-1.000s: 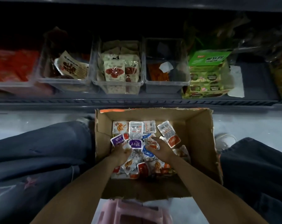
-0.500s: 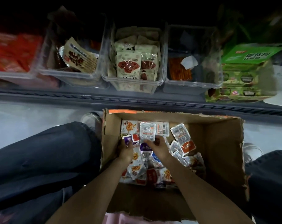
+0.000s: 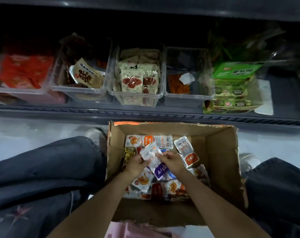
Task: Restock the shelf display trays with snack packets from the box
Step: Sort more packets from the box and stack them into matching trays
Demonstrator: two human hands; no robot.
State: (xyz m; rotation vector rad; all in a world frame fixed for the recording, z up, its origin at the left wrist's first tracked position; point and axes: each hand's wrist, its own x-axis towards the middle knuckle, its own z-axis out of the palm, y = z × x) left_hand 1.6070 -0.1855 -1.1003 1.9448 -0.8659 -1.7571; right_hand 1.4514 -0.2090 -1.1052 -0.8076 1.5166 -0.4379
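An open cardboard box (image 3: 219, 162) stands on the floor between my knees, with several small snack packets (image 3: 149, 141) loose inside. My left hand (image 3: 137, 164) and my right hand (image 3: 173, 160) meet over the pile. Together they grip a small bunch of silver and purple packets (image 3: 153, 158), lifted a little above the rest. On the shelf above stand clear display trays: one with cream and red packets (image 3: 139, 79), one nearly bare with an orange packet (image 3: 188, 98), one with a beige packet (image 3: 78, 90).
A tray of red packets (image 3: 23, 73) stands far left on the shelf. Green cartons (image 3: 235, 86) are stacked at the right. The shelf's grey front lip (image 3: 145, 114) runs just beyond the box. My knees flank the box. Something pink (image 3: 128, 231) lies below it.
Both hands have come together over the pile and raised a few packets from it. The view has shifted slightly.
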